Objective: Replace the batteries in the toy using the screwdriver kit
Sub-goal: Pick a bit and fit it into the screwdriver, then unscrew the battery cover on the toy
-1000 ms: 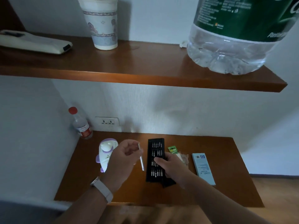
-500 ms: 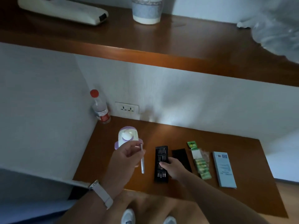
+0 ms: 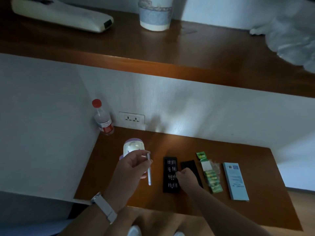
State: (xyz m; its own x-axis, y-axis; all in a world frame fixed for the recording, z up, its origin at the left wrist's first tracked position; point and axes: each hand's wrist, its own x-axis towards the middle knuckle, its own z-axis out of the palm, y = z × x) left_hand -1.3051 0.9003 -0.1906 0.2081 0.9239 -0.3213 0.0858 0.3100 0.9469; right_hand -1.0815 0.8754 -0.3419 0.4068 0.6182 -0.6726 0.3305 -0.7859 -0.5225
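Observation:
A white and purple toy (image 3: 133,148) lies on the brown desk (image 3: 238,201), partly behind my left hand (image 3: 131,169). That hand holds a slim silver screwdriver handle (image 3: 149,172), tip pointing down. To its right lies the black bit tray (image 3: 170,174) with rows of small bits, and beside it the black lid (image 3: 190,167). My right hand (image 3: 186,177) rests on the tray's right edge with fingertips pinched among the bits; whether a bit is between them is not visible. A strip of green batteries (image 3: 212,178) lies right of the lid.
A light blue box (image 3: 236,181) sits at the desk's right. A red-capped bottle (image 3: 103,118) stands in the back left corner beside a wall socket (image 3: 132,118). The shelf (image 3: 170,57) above carries a paper cup (image 3: 155,13), a white case (image 3: 63,14) and a large bottle.
The camera has tilted down and the view drew closer. My right hand shifted from the tray's lower part to its right edge, and the black lid now lies apart beside the tray.

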